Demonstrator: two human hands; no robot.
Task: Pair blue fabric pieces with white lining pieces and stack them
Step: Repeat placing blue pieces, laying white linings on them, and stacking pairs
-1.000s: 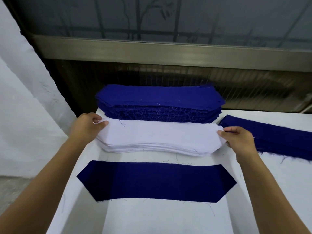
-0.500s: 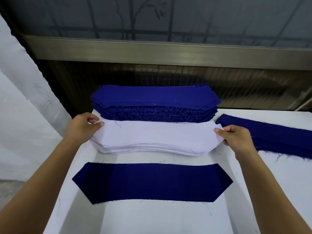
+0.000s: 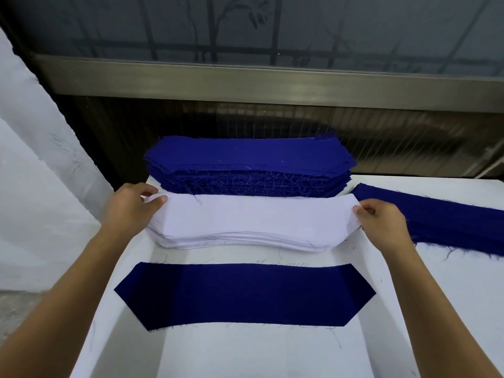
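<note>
Closest to the person, one blue piece (image 3: 245,294) lies flat on the white table (image 3: 259,356), long way across, w/ pointy ends on both sides. Just behind it, not touching, sits the white lining stack (image 3: 245,240), made of many thin sheets in the same shape. The left hand (image 3: 131,207) is at the stack's L end and the right hand (image 3: 381,222) is at its R end. Each hand has thumb and fingers squeezed together on a corner of the top white sheet (image 3: 259,211), and the L corner curls up a bit off the pile. It looks like just one sheet is pinched, but the edges are too thin to be sure. Just behind the white pile is the blue stack (image 3: 248,165), which is taller, w/ fuzzy threads sticking out of its front side. Off to the R, a long blue strip (image 3: 441,216) lies on the table near the R hand, frayed at its near edge. Behind it all runs a metal ledge (image 3: 272,83) w/ dark window glass (image 3: 272,28) above. A white wall (image 3: 32,186) is at the L.
</note>
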